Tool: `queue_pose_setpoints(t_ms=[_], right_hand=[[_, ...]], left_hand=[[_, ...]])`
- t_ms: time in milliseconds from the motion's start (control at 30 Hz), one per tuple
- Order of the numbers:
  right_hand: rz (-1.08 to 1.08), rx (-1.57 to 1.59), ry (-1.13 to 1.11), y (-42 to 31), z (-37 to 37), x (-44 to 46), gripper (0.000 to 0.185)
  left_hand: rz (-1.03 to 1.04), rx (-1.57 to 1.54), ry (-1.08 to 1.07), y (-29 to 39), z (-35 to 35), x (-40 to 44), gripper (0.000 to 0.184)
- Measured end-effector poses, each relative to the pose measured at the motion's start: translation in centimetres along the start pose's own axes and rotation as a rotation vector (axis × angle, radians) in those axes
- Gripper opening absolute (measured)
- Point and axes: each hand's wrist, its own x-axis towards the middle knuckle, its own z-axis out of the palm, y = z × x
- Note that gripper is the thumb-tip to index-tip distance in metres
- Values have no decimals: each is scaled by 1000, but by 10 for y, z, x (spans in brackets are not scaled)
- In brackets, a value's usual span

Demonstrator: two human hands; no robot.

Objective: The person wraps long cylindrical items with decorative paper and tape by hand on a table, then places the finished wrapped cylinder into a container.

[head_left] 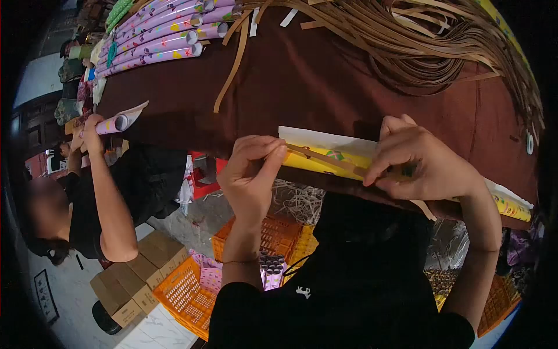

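A brown strip (325, 158) is stretched between my two hands, above a yellow patterned paper roll (308, 162) with a loose white edge. My left hand (253, 171) pinches the strip's left end between thumb and forefinger. Further right, my right hand (415, 163) holds the strip with bent fingers, over the roll. The strip's tail comes out below my right hand and hangs at the table's near edge. The roll lies along that edge of the dark red cloth (325, 81) and runs on to the right beneath my right forearm.
Purple patterned rolls (168, 43) lie at the upper left, and a heap of brown strips (418, 58) at the upper right. A co-worker at the left holds a purple roll (110, 124). Orange crates (189, 294) and cardboard boxes (125, 282) stand below.
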Motion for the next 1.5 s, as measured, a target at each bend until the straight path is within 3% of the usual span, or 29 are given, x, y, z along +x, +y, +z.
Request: queue_pose_setpoints(t_ms=[67, 200, 400, 500, 567, 700, 767, 900, 967, 1267, 1500], right_hand=[[35, -14, 16, 1, -1, 0, 16], [128, -72, 66, -2, -2, 1, 16], [126, -153, 120, -1, 0, 2, 16], [101, -178, 133, 2, 0, 2, 18], [90, -196, 142, 5, 1, 2, 18], [78, -220, 140, 6, 0, 3, 18], [71, -240, 152, 7, 0, 3, 19], [68, -244, 175, 9, 2, 3, 19], [66, -242, 177, 11, 1, 3, 19], [136, -235, 133, 11, -2, 7, 17], [112, -255, 161, 14, 1, 7, 18]], left_hand=[[-99, -220, -25, 1, -1, 1, 13], [-86, -240, 10, -6, -2, 4, 17], [-165, -107, -8, -6, -4, 9, 16], [-51, 61, -95, -7, -10, 18, 14], [-195, 94, -113, 2, -10, 22, 10], [-185, 225, -163, 6, -16, 34, 7], [-223, 322, -303, 7, -21, 42, 9], [-276, 261, -307, 8, -17, 47, 7], [-228, 422, -356, 6, -20, 52, 8], [-6, 599, -489, 6, -17, 66, 11], [0, 618, -518, 9, -14, 71, 11]])
